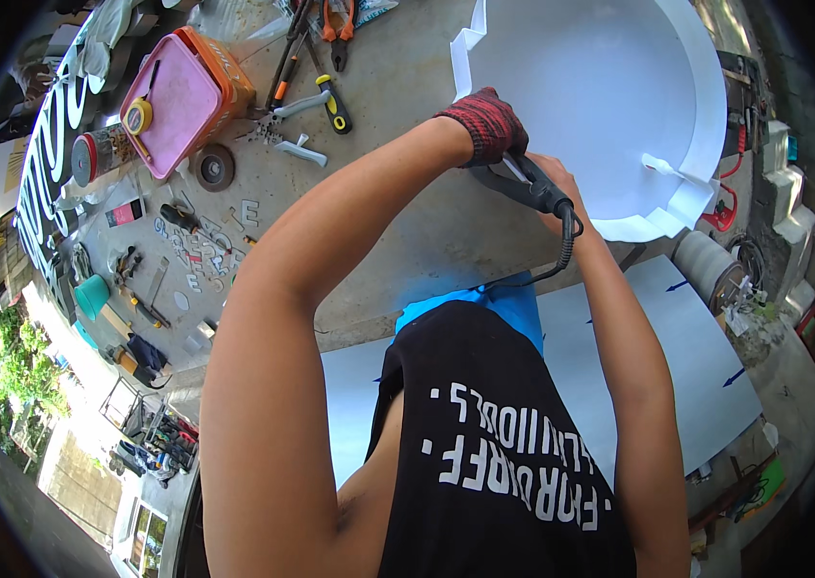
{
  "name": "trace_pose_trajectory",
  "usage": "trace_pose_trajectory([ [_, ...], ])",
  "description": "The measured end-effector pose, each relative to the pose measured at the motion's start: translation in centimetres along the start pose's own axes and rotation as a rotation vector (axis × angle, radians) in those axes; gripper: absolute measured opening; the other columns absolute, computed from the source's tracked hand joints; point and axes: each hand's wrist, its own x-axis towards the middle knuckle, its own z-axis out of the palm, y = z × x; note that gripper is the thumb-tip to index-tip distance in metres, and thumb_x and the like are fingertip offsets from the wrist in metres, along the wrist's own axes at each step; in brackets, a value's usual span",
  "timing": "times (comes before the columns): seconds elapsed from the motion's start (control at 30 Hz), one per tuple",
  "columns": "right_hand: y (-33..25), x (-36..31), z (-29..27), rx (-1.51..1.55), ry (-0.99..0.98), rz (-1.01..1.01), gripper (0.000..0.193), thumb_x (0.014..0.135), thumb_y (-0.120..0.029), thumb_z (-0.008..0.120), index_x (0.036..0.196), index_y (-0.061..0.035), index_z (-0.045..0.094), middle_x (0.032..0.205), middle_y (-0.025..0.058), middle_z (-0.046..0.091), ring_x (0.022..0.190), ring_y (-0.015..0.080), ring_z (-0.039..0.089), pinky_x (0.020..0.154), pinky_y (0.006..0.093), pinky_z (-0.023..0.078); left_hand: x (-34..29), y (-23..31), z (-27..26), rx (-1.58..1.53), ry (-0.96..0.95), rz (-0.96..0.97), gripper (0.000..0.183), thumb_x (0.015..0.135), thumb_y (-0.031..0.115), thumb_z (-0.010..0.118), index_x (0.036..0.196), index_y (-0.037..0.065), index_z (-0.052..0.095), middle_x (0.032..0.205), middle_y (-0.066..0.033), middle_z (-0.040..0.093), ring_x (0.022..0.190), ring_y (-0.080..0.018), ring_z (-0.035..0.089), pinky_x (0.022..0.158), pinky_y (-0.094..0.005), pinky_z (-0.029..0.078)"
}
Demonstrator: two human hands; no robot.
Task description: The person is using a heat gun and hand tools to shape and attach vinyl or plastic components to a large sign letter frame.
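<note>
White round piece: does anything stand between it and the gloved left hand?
Nothing visible does: in the picture, the gloved left hand overlaps the left edge of the white round piece; contact is unclear.

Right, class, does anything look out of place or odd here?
Yes: the thin white strip edging the large round white panel juts into a sharp zigzag at upper left, unlike its smooth curve at right. Small flat letters lie jumbled.

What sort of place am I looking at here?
Probably a small sign-making workshop: loose cut-out letters and orange-handled pliers lie on the grey work surface, with a large white round-walled piece farther right.
</note>
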Motion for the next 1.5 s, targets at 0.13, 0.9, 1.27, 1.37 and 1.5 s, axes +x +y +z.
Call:
trace_pose_trajectory([
  [0.13,-0.2,-0.1,0.0,0.014,-0.008,0.036,0.049,0.088,-0.019,0.071,0.135,-0.0068,0.068,0.131,0.0188,0.068,0.121,0.0353,0.065,0.099,0.0408,0.054,0.1,-0.1,0.3,0.007,0.002,0.0,0.03,0.082,0.02,0.074,0.111,0.025,0.079,0.105,-0.0028,0.076,0.105,-0.0254,0.069,0.103,-0.0405,0.047],
  [0.9,0.7,0.0,0.7,-0.005,0.001,0.03,0.053,0.082,-0.019,0.078,0.133,-0.0096,0.068,0.13,0.0156,0.069,0.127,0.0346,0.061,0.107,0.0451,0.048,-0.1,-0.3,0.4,-0.051,0.023,0.005,0.033,0.083,0.015,0.071,0.112,0.028,0.079,0.106,-0.0041,0.077,0.104,-0.0307,0.067,0.1,-0.0389,0.049],
  [1.27,-1.0,-0.1,0.1,0.013,-0.009,0.113,0.054,0.082,-0.019,0.078,0.135,-0.0119,0.067,0.13,0.0148,0.07,0.127,0.0345,0.06,0.108,0.0444,0.047,-0.2,0.5,-0.4,-0.04,-0.005,-0.043,0.041,0.078,0.016,0.08,0.118,0.024,0.077,0.104,-0.006,0.076,0.105,-0.028,0.068,0.106,-0.0407,0.044],
  [1.37,-0.9,0.0,0.5,-0.027,-0.021,0.117,0.055,0.083,-0.014,0.076,0.137,-0.0127,0.065,0.132,0.0145,0.068,0.128,0.0339,0.059,0.107,0.0446,0.046,-0.3,0.5,-0.6,0.0,-0.018,-0.041,0.043,0.077,0.016,0.081,0.119,0.024,0.077,0.105,-0.0057,0.076,0.106,-0.028,0.068,0.106,-0.0405,0.045],
  [1.5,-0.1,-0.3,0.8,-0.154,-0.001,0.094,0.048,0.082,-0.013,0.076,0.129,-0.0107,0.065,0.126,0.0141,0.068,0.127,0.0326,0.059,0.106,0.046,0.045,0.0,0.5,-0.6,-0.029,-0.021,-0.052,0.044,0.077,0.015,0.08,0.12,0.024,0.076,0.106,-0.0052,0.076,0.106,-0.028,0.067,0.106,-0.0402,0.045],
])
